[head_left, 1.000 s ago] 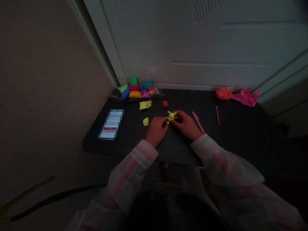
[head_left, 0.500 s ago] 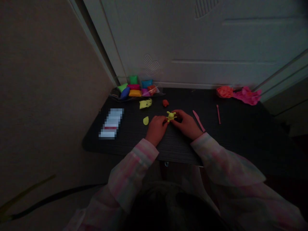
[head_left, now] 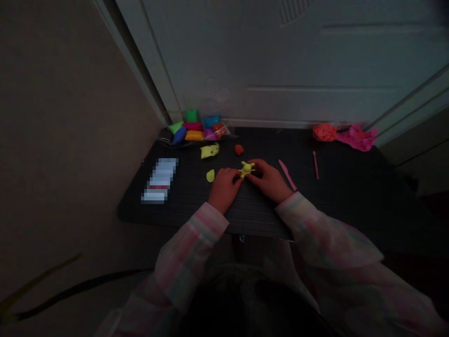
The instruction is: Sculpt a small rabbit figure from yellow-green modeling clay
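Between my hands is a small yellow clay figure (head_left: 247,169) with a round head, two ears and thin arms. My left hand (head_left: 225,187) has its fingers pinched at the figure's left side. On the other side, the closed fingers of my right hand (head_left: 269,180) grip it; the fingertips are partly hidden behind it. A flat yellow clay piece (head_left: 210,176) lies just left of my left hand. Beyond the figure sits a red clay lump (head_left: 239,150). To the right of my right hand lies a pink plastic knife (head_left: 287,174).
A clear bag of colourful clay packets (head_left: 194,135) lies at the back left, with an opened yellow packet (head_left: 209,151) before it. A blurred white item (head_left: 160,180) is on the left. A thin pink tool (head_left: 316,164) and crumpled orange and pink wrappers (head_left: 358,137) lie right.
The whole view has shifted slightly. Both hands stay at the yellow clay figure, which looks tilted a little differently; the other things on the table keep their places.
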The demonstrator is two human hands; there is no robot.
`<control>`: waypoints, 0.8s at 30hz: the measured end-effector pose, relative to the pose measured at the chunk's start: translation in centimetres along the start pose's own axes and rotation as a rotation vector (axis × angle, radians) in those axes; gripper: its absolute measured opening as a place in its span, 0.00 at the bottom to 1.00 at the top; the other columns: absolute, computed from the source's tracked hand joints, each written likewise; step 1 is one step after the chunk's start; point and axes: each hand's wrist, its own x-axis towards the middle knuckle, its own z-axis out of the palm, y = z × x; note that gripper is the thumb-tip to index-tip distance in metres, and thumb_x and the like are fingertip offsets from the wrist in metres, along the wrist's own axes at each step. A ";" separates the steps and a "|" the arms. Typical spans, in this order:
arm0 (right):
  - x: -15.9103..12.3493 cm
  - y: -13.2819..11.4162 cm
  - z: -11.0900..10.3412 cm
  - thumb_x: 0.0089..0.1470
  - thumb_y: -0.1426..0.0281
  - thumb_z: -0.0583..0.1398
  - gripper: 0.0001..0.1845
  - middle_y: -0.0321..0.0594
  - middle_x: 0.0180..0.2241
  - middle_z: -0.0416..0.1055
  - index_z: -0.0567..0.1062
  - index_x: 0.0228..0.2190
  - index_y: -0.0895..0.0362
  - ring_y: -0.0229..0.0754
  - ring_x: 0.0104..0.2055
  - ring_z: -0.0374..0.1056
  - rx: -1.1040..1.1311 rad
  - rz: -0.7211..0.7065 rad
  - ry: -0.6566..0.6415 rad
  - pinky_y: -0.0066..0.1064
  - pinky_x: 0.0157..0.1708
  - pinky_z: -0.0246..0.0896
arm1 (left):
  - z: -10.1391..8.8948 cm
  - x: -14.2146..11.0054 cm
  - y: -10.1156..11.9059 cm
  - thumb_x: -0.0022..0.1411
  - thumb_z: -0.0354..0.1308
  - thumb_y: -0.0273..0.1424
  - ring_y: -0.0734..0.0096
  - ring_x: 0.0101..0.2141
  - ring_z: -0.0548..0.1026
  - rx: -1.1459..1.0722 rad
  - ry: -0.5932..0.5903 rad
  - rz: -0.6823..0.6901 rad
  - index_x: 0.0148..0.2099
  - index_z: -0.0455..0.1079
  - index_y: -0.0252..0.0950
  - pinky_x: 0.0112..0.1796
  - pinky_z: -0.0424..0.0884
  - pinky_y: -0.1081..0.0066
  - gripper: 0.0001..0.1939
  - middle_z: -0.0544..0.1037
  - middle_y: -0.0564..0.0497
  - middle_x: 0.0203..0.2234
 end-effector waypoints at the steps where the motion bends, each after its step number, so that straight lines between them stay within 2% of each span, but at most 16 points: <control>1: 0.0 0.0 0.0 0.45 0.74 0.59 0.15 0.40 0.38 0.70 0.66 0.39 0.56 0.40 0.41 0.68 -0.001 -0.002 0.000 0.36 0.44 0.63 | 0.0 0.0 0.0 0.53 0.56 0.27 0.66 0.35 0.68 0.001 -0.001 0.003 0.34 0.68 0.34 0.38 0.66 0.66 0.04 0.74 0.49 0.30; 14: -0.1 -0.4 0.0 0.46 0.74 0.58 0.15 0.40 0.38 0.70 0.67 0.39 0.56 0.42 0.40 0.67 -0.053 -0.052 -0.010 0.37 0.43 0.63 | 0.1 -0.1 0.1 0.55 0.53 0.27 0.66 0.36 0.68 0.031 -0.026 0.032 0.34 0.68 0.35 0.39 0.65 0.66 0.04 0.74 0.49 0.31; 18: -0.2 -0.5 -0.2 0.45 0.74 0.58 0.19 0.40 0.40 0.69 0.66 0.42 0.55 0.42 0.42 0.67 -0.052 -0.053 -0.039 0.38 0.44 0.62 | -0.2 -0.4 0.1 0.53 0.55 0.28 0.67 0.34 0.68 0.028 0.010 -0.012 0.37 0.67 0.34 0.36 0.66 0.67 0.07 0.73 0.49 0.30; 24: 0.0 -0.1 -0.7 0.41 0.80 0.56 0.27 0.43 0.45 0.66 0.63 0.46 0.56 0.43 0.46 0.64 -0.027 -0.034 -0.076 0.39 0.47 0.60 | -0.7 -0.8 -0.1 0.54 0.51 0.24 0.67 0.35 0.68 0.059 0.040 -0.035 0.34 0.67 0.35 0.38 0.65 0.67 0.05 0.73 0.49 0.30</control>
